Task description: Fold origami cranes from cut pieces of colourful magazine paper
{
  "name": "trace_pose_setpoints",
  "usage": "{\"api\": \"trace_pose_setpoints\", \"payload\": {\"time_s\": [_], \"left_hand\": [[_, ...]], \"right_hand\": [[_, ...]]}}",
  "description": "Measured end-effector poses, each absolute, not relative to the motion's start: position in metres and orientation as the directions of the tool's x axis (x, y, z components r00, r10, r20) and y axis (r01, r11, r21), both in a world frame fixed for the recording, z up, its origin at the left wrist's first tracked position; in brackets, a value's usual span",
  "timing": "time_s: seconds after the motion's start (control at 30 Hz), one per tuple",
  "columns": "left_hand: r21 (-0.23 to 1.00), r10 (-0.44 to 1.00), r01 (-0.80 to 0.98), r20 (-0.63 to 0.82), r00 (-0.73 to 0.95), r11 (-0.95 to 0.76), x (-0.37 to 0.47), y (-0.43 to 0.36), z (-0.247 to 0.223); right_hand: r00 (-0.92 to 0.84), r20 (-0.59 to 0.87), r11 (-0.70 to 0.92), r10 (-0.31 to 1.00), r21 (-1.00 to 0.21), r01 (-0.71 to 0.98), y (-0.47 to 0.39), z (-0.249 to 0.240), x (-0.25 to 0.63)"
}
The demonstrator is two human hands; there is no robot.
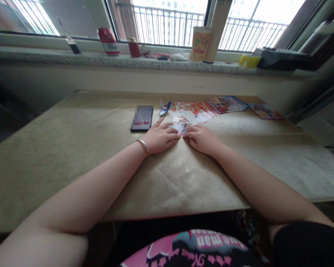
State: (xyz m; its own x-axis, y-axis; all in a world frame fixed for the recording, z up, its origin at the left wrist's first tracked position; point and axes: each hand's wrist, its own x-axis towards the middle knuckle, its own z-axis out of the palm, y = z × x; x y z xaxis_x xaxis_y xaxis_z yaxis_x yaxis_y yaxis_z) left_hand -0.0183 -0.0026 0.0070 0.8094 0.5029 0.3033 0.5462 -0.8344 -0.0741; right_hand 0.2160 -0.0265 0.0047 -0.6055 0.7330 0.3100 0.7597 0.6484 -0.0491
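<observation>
A small printed sheet of paper lies flat on the table between my two hands. My left hand rests on its left side with the fingers spread, and a silver bangle circles that wrist. At the paper's near right edge, my right hand has its fingers bent and pressed together; what they pinch is too small to make out. Just beyond my left hand stands a folded blue and white paper figure. Left of that is a dark phone with its screen up.
Red and white printed sheets fan out behind my right hand, beside more colourful leaflets and a small stack on the table. The windowsill holds a can, a red bottle and a paper cup.
</observation>
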Motion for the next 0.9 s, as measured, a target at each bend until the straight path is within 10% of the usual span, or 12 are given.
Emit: {"api": "trace_pose_setpoints", "payload": {"time_s": [0.9], "left_hand": [[-0.221, 0.701, 0.693, 0.058, 0.711, -0.686, -0.054, -0.002, 0.038]], "right_hand": [[-0.574, 0.326, 0.636, 0.751, -0.122, 0.762, -0.024, 0.002, 0.220]]}}
